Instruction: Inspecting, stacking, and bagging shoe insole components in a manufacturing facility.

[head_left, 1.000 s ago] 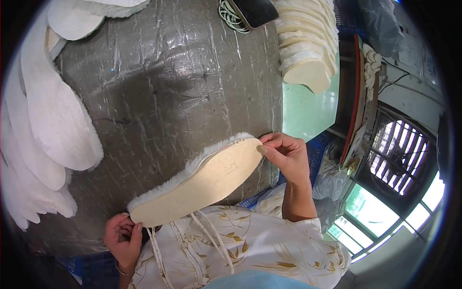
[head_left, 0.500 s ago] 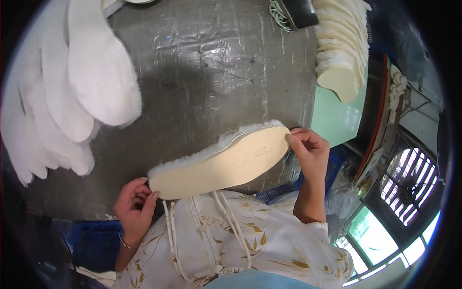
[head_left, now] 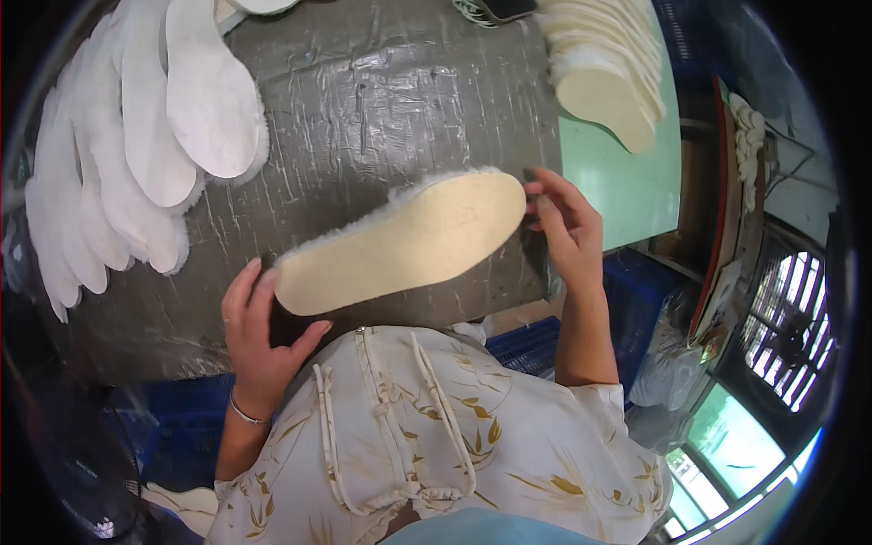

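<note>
A cream insole [head_left: 409, 241] with white fluffy fleece showing along its far edge lies slanted on the grey table in front of me, cream face up. Beside its narrower left end is my left hand [head_left: 263, 331], fingers stretched and thumb spread away from them. The fingertips come close to the insole's edge; whether they touch it I cannot tell. My right hand [head_left: 572, 232] hovers at the broader right end with its fingers loosely bent and apart, gripping nothing. Its fingertips are just beside the insole's rim.
White fleecy insoles [head_left: 213, 109] lie fanned out at the far left of the grey table [head_left: 363, 118]. A row of cream insoles [head_left: 599, 91] rests on a pale green surface [head_left: 627, 191] at the far right. A dark device [head_left: 509, 9] with a coiled cable lies at the far edge. Blue crates [head_left: 640, 282] stand below.
Both hands have let go of the insole's ends and their fingers have opened. The insole sits farther from my body, and the view has shifted slightly.
</note>
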Demonstrator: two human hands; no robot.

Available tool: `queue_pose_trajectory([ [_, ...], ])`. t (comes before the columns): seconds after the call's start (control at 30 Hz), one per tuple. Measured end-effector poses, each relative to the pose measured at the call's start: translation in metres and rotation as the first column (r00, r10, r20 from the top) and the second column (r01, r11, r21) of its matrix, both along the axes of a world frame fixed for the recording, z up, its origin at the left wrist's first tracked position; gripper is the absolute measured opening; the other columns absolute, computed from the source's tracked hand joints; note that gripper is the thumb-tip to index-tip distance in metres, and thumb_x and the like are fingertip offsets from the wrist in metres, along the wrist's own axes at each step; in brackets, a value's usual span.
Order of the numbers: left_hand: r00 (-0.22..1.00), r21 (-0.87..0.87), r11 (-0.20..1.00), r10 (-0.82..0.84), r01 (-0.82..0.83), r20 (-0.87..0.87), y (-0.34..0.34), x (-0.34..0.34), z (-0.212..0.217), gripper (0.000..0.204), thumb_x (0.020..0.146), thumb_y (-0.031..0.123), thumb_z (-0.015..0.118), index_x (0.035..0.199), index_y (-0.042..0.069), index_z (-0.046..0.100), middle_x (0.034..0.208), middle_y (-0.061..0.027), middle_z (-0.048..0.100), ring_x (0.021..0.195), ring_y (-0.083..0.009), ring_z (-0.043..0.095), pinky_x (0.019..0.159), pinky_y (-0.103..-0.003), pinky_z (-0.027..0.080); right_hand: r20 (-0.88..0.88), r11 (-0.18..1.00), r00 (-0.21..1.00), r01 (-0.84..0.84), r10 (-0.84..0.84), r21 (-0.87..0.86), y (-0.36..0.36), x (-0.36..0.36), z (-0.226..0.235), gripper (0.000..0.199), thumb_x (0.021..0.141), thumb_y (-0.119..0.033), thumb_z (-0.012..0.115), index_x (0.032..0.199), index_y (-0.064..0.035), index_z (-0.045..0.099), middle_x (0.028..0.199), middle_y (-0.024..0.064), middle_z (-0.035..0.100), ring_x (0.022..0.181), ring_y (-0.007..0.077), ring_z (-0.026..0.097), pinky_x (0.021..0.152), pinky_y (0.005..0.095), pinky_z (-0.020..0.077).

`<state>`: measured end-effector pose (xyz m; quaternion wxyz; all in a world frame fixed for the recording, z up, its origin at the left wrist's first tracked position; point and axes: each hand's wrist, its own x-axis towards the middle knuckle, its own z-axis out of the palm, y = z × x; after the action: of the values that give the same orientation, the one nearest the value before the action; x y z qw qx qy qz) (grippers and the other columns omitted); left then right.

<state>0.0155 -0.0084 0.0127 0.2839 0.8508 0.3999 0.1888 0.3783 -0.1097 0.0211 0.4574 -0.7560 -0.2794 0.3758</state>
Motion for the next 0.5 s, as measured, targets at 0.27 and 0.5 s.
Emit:
queue_pose_trajectory([
  [0.27, 0.965, -0.158, 0.956, -0.228, 0.248, 0.132, 0.019, 0.001, 0.003, 0.052, 0.075, -0.006, 0.058, 0.127, 0.0, 0.054, 0.13, -0.0184, 0.058, 0.121, -0.0356, 0.056, 0.103, -0.039, 0.043, 0.552, 0.842, 0.739, -0.526, 0.386, 0.117, -0.001, 0.024, -0.013, 0.032, 0.088, 0.005, 0.054, 0.118, -0.0021, 0.061, 0.118, 0.0123, 0.064, 0.101, 0.0244, 0.063, 0.085, 0.0291, 0.0502],
  [0.5, 0.91, -0.62, 0.765, 0.113, 0.176, 0.398, 0.05, -0.015, -0.014, 0.037, 0.094, -0.002, 0.051, 0.131, -0.001, 0.044, 0.12, -0.0132, 0.063, 0.104, -0.0141, 0.06, 0.088, -0.025, 0.048, 0.152, 0.868, 0.885, -0.463, 0.441, 0.179, 0.008, 0.035, -0.006, 0.036, 0.09, -0.005, 0.058, 0.126, -0.0053, 0.06, 0.106, 0.0028, 0.065, 0.086, 0.0081, 0.057, 0.078, 0.0245, 0.0482],
])
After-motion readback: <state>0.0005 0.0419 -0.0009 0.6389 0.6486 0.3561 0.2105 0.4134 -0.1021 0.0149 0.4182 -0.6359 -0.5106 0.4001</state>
